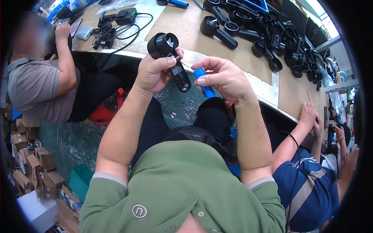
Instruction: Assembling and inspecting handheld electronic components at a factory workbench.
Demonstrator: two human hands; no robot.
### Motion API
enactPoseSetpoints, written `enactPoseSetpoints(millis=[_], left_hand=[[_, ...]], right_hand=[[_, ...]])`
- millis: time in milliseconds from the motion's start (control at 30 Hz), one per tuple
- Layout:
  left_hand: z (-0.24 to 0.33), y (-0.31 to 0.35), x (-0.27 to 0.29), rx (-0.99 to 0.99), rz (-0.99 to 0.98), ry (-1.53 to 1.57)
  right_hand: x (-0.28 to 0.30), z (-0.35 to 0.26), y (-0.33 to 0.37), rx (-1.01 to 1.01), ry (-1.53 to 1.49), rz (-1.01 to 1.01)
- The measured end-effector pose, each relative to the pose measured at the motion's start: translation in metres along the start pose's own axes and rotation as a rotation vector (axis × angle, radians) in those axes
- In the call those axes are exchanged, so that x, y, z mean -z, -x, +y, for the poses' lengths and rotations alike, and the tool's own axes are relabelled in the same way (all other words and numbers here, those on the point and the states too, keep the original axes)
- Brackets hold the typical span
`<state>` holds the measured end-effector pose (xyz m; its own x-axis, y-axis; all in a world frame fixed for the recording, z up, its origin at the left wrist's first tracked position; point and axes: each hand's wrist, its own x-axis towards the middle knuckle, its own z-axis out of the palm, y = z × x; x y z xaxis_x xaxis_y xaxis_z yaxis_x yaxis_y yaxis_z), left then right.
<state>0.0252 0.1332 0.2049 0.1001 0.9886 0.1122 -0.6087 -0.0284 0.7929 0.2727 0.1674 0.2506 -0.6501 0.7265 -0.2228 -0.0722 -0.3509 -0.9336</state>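
Note:
My left hand (154, 73) grips a black handheld fan body (171, 58) by its handle, round head up and handle pointing down to the right. My right hand (223, 77) holds a blue cylindrical cell (204, 83) close to the lower end of the fan's handle, with thin wires between the two. Both hands are raised in front of the workbench edge (264, 91), above my lap.
Many black fan bodies (264, 31) lie in rows on the brown bench top at the upper right. A black charger with cables (124, 19) sits at the upper left. One person sits on my left (39, 85), another on my right (307, 182). Cardboard boxes (35, 167) pile at the lower left.

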Motion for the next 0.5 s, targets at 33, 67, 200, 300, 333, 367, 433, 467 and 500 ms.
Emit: enactPoseSetpoints(millis=[33, 67, 200, 300, 333, 367, 433, 467, 500], left_hand=[[-0.002, 0.0, -0.001, -0.014, -0.001, 0.016], [-0.003, 0.001, -0.001, -0.028, -0.001, 0.031], [-0.003, 0.002, 0.004, -0.015, -0.042, 0.015], [-0.003, 0.002, 0.004, -0.012, -0.06, 0.028], [-0.004, 0.002, 0.004, -0.01, -0.066, 0.049], [-0.005, 0.002, 0.003, -0.008, -0.071, 0.07], [-0.006, 0.003, 0.001, -0.006, -0.074, 0.093], [-0.006, 0.003, -0.001, -0.011, -0.075, 0.095], [-0.006, 0.003, -0.003, -0.015, -0.076, 0.097]], right_hand=[[0.0, -0.001, 0.0, -0.014, 0.007, 0.009], [-0.001, -0.001, 0.0, -0.028, 0.014, 0.018], [-0.007, -0.005, 0.001, 0.007, 0.036, 0.078], [-0.013, -0.009, 0.002, 0.047, 0.064, 0.096], [-0.015, -0.011, 0.002, 0.074, 0.082, 0.098], [-0.017, -0.012, 0.003, 0.101, 0.101, 0.1], [-0.023, -0.015, 0.004, 0.125, 0.119, 0.1], [-0.027, -0.016, 0.004, 0.166, 0.126, 0.109], [-0.031, -0.016, 0.004, 0.205, 0.133, 0.119]])
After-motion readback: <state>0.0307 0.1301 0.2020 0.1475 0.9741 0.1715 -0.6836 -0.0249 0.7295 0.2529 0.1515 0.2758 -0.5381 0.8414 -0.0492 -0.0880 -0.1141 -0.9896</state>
